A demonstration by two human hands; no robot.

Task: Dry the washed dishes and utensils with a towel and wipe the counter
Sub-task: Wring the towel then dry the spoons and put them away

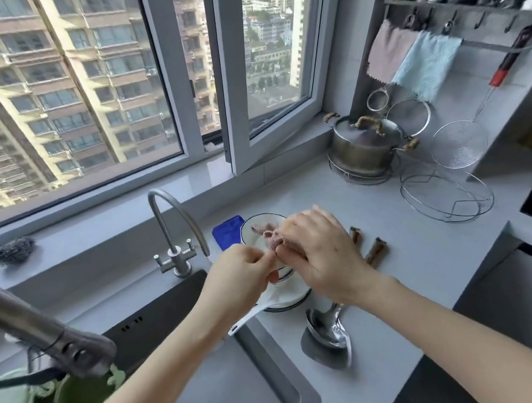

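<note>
at a grey kitchen counter (413, 268) beside the sink (209, 364), under a window onto high-rise blocks: gripping a bunched pinkish towel (269, 233) in the curled fingers of the right hand (322, 251) and pressing it into a white, dark-rimmed bowl (254, 232). pinching the bowl's near rim with the left hand (242, 269), thumb against bent fingers, and holding it tilted just above a stack of white plates (289, 299) on the counter, right of the sink. from under the bowl, a white spoon handle (247, 319) reaching toward the basin. in front of the plates, two metal spoons (327, 329). just right of the hands, two brown-handled utensils (376, 250) flat on the counter. behind the bowl, a flat blue object (227, 235) and a curved steel tap (175, 227). in the far corner, a lidded steel pot (364, 148) on a wire stand, a round wire rack (445, 199) and a mesh skimmer (459, 145); above them, a pink cloth (386, 50) and a pale blue cloth (424, 63) on hooks.
</note>
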